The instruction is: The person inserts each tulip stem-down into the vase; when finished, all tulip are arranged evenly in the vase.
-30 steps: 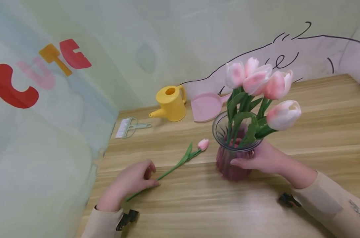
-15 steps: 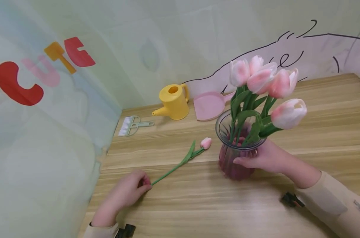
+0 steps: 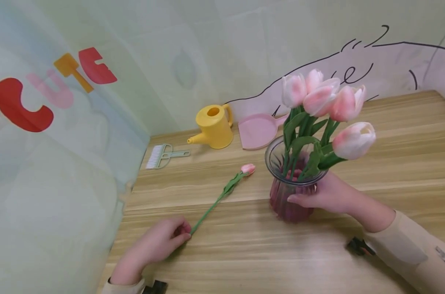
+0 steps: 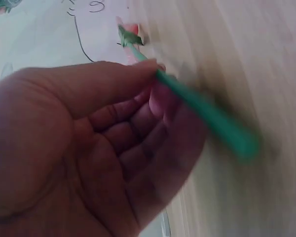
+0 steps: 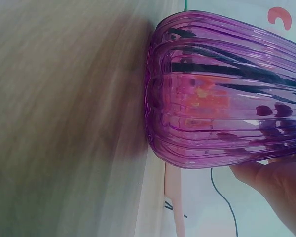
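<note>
A single pink tulip (image 3: 248, 169) with a long green stem (image 4: 207, 113) slants across the left middle of the table. My left hand (image 3: 163, 241) pinches its lower stem between thumb and fingertips; in the left wrist view the stem's end sticks out past the fingers. On the right, a ribbed glass vase (image 3: 290, 202), clear at the rim and purple below, holds several pink-white tulips (image 3: 321, 98). My right hand (image 3: 329, 196) grips the vase round its side, thumb in front; the other fingers are mostly behind the glass. Dark stems show through the purple wall (image 5: 212, 98) in the right wrist view.
Along the back wall stand a yellow watering can (image 3: 213, 126) and a pink dustpan (image 3: 258, 130), its handle partly behind the tulips. A small pale-green brush (image 3: 163, 156) lies at the back left, near the left wall (image 3: 61, 183).
My left hand has moved down along the tulip's stem and now pinches it near the end. The tulip has turned, its bloom shifting slightly left. The right hand keeps its grip on the vase.
</note>
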Demonstrator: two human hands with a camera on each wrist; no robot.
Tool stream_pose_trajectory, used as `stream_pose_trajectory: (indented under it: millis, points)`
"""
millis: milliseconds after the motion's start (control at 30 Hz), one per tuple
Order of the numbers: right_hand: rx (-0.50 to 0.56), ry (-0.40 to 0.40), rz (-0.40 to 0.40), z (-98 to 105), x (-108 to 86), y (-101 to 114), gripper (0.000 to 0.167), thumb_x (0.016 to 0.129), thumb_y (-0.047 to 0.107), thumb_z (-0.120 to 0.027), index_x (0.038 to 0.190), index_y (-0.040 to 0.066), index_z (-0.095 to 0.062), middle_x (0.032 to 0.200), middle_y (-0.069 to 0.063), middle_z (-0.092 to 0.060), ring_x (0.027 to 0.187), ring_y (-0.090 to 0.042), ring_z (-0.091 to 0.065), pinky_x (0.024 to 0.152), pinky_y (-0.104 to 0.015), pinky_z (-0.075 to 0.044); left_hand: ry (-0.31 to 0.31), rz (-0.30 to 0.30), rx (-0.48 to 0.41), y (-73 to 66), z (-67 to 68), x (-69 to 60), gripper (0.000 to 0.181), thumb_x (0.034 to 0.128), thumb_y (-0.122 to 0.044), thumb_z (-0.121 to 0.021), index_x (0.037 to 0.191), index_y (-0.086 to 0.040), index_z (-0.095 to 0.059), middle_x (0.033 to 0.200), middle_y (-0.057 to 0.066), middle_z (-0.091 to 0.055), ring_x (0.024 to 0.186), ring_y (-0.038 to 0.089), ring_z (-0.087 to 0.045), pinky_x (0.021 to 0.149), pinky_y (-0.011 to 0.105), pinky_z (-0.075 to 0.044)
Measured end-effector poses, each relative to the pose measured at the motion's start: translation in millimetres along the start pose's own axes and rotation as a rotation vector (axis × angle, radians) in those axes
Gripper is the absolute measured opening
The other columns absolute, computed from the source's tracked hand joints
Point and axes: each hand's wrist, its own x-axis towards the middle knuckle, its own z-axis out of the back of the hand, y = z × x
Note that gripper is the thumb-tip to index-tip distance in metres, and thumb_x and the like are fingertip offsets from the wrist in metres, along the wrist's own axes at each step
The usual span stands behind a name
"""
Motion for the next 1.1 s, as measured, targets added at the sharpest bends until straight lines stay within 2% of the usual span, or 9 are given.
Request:
stream_pose_trajectory:
  millis: [167, 267, 400, 567, 700, 833, 933, 1033, 1100]
  points:
    - [-0.008, 0.002, -0.008, 0.0, -1.1, -0.9, 0.072, 0.08, 0.009, -0.089, 0.138, 0.007, -0.046, 0.128, -0.006, -0.065, 0.115, -0.011, -0.065, 0.101, -0.024, -0.05, 0.046, -0.061, -0.187, -11.3, 2.2, 1.1, 0.008, 0.1015, -0.019, -0.067, 0.099, -0.012, -0.065, 0.081, -0.005, -0.062, 0.066, 0.005, -0.059, 0.061, 0.027, -0.054]
    - [-0.01, 0.002, -0.016, -0.3, -2.5, -0.9, 0.071, 0.08, 0.009, -0.088, 0.138, 0.006, -0.046, 0.127, -0.007, -0.066, 0.114, -0.011, -0.065, 0.1, -0.024, -0.051, 0.019, -0.105, -0.309, -25.8, 8.4, 5.1, 0.008, 0.1033, -0.014, -0.063, 0.103, -0.005, -0.063, 0.083, 0.003, -0.063, 0.067, 0.011, -0.062, 0.06, 0.031, -0.058]
    - [-0.006, 0.002, -0.019, 0.3, -3.5, -1.2, 0.071, 0.081, 0.008, -0.088, 0.137, 0.005, -0.046, 0.127, -0.007, -0.066, 0.114, -0.01, -0.065, 0.1, -0.023, -0.051, -0.144, -0.242, -0.385, -55.5, 23.1, 15.2, 0.003, 0.1019, -0.003, -0.062, 0.105, -0.002, -0.062, 0.085, 0.006, -0.065, 0.071, 0.014, -0.064, 0.062, 0.034, -0.06]
    - [0.006, 0.006, -0.004, 0.4, -1.5, -3.4, 0.072, 0.08, 0.006, -0.088, 0.138, 0.005, -0.045, 0.128, -0.007, -0.065, 0.116, -0.011, -0.065, 0.101, -0.022, -0.05, -0.424, -0.515, -0.562, -102.3, 34.9, 31.2, 0.01, 0.0982, 0.011, -0.06, 0.107, 0.004, -0.059, 0.086, 0.01, -0.067, 0.073, 0.016, -0.068, 0.065, 0.031, -0.061]
    - [0.016, 0.01, 0.011, -0.1, 1.1, -3.1, 0.073, 0.08, 0.006, -0.088, 0.139, 0.006, -0.045, 0.129, -0.007, -0.065, 0.116, -0.011, -0.065, 0.102, -0.023, -0.05, -0.592, -0.759, -0.697, -146.6, 40.6, 50.3, 0.013, 0.1005, 0.005, -0.06, 0.107, 0.014, -0.052, 0.091, 0.013, -0.064, 0.078, 0.017, -0.07, 0.068, 0.031, -0.062]
    - [0.003, 0.0, 0.003, 1.7, -0.9, -1.9, 0.07, 0.08, 0.005, -0.087, 0.137, 0.005, -0.046, 0.127, -0.008, -0.066, 0.114, -0.01, -0.065, 0.101, -0.022, -0.049, -0.715, -0.944, -0.716, -193.3, 50.4, 74.9, 0.022, 0.1008, 0.0, -0.06, 0.105, 0.018, -0.048, 0.09, 0.023, -0.059, 0.078, 0.018, -0.068, 0.069, 0.033, -0.062]
    - [0.008, -0.005, 0.007, 2.2, -1.7, -2.0, 0.069, 0.08, 0.004, -0.086, 0.136, 0.004, -0.046, 0.126, -0.009, -0.066, 0.114, -0.01, -0.065, 0.1, -0.022, -0.05, -0.774, -0.993, -0.69, -217.9, 55.6, 92.0, 0.017, 0.0968, 0.008, -0.058, 0.106, 0.018, -0.049, 0.089, 0.027, -0.058, 0.076, 0.02, -0.067, 0.068, 0.035, -0.062]
    - [0.026, 0.002, 0.014, 1.1, -0.5, -2.3, 0.069, 0.08, 0.004, -0.086, 0.137, 0.004, -0.046, 0.127, -0.008, -0.066, 0.114, -0.011, -0.066, 0.101, -0.023, -0.051, -0.785, -0.962, -0.628, -229.4, 54.6, 104.4, 0.015, 0.0946, 0.01, -0.059, 0.108, 0.015, -0.053, 0.093, 0.026, -0.062, 0.076, 0.022, -0.067, 0.068, 0.035, -0.062]
    - [0.043, 0.012, 0.014, 0.2, 0.7, -2.4, 0.07, 0.08, 0.004, -0.087, 0.138, 0.004, -0.046, 0.128, -0.008, -0.065, 0.115, -0.012, -0.065, 0.102, -0.025, -0.051, -0.781, -0.926, -0.555, -229.6, 50.5, 110.3, 0.015, 0.0949, 0.008, -0.061, 0.108, 0.012, -0.056, 0.098, 0.023, -0.065, 0.08, 0.022, -0.068, 0.073, 0.033, -0.063]
